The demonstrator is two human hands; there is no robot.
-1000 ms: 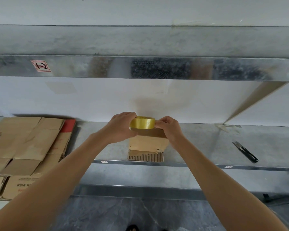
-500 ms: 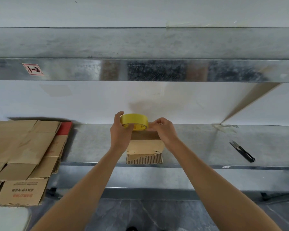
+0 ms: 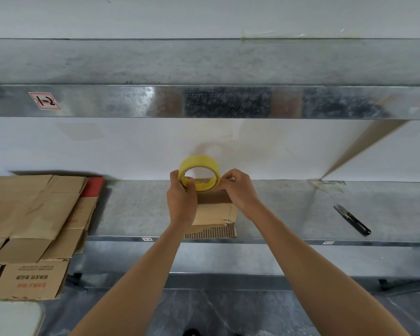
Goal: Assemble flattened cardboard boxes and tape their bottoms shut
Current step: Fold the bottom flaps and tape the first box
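Head camera view, looking forward and down along two bare forearms. The left hand [image 3: 181,202] curls round the left rim of a glossy yellow tape roll [image 3: 199,160], a ring standing on edge with its hollow core facing the viewer. The right hand [image 3: 238,190] pinches the roll's lower right edge; whether it holds a loose tape end cannot be told. The roll is held just over the top of a small brown cardboard box [image 3: 215,213], whose torn, ribbed corrugated flap lies at the front lip of a dull, mottled metal shelf [image 3: 136,209]. Far left, a stack of flattened boxes [image 3: 29,214] overhangs that lip. Black thread snips [image 3: 352,219] lie well to the right. Bare metal lies either side of the box. A shiny upper shelf edge [image 3: 204,101] runs overhead.
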